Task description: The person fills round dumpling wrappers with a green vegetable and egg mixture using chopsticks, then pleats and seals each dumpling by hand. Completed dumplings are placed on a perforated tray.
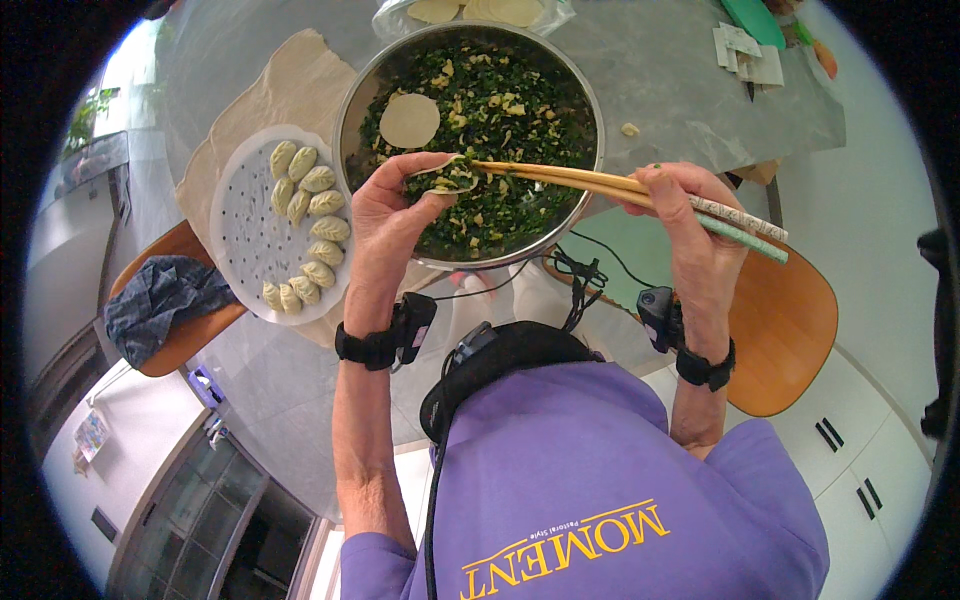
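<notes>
My left hand [400, 195] is closed round a folded dumpling wrapper [452, 182] with green filling in it, above the near part of a large metal bowl [597, 130]. In my right hand [690, 195] is a pair of chopsticks [580, 179], light wood with patterned and green ends. Their tips touch the filling at the wrapper's opening. Chopped greens with yellow bits [500, 90] fill the bowl. A round flat wrapper [409, 121] lies on that filling. Left of the bowl, several pleated dumplings [328, 228] rest along the right side of a white perforated round tray [240, 215].
A beige cloth [300, 80] lies partly under the tray. Behind the bowl is a clear bag of wrappers [500, 10]. A small crumb [629, 129] and papers [750, 55] are on the grey table [670, 90]. Chairs stand left [180, 255] and right [785, 330]; a cable [575, 268] hangs near me.
</notes>
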Tool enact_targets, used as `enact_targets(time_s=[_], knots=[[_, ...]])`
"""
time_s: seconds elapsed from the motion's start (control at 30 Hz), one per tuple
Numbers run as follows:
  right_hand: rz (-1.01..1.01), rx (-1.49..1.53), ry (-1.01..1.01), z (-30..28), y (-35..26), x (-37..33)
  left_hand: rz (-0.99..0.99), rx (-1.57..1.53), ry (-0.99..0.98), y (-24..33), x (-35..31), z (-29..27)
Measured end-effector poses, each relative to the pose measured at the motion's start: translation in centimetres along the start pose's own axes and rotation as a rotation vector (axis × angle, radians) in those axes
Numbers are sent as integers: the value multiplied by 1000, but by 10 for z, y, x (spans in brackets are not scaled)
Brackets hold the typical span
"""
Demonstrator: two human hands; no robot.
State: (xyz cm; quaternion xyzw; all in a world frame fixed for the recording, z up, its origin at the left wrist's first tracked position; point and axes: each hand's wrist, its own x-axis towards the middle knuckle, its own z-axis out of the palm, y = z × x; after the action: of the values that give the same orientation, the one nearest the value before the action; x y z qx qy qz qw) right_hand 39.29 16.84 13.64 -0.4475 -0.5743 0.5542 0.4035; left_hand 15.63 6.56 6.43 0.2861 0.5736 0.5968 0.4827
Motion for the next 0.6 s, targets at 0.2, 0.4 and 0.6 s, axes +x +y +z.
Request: enact_targets(time_s=[0.2, 0.4, 0.6], knots=[[-20, 23, 20, 4, -4, -5, -5, -14, 7, 3, -1, 0], [-50, -76, 9, 7, 1, -4, -4, 34, 30, 4, -3, 1], [-20, -147, 19, 19, 22, 3, -47, -17, 44, 3, -6, -4]])
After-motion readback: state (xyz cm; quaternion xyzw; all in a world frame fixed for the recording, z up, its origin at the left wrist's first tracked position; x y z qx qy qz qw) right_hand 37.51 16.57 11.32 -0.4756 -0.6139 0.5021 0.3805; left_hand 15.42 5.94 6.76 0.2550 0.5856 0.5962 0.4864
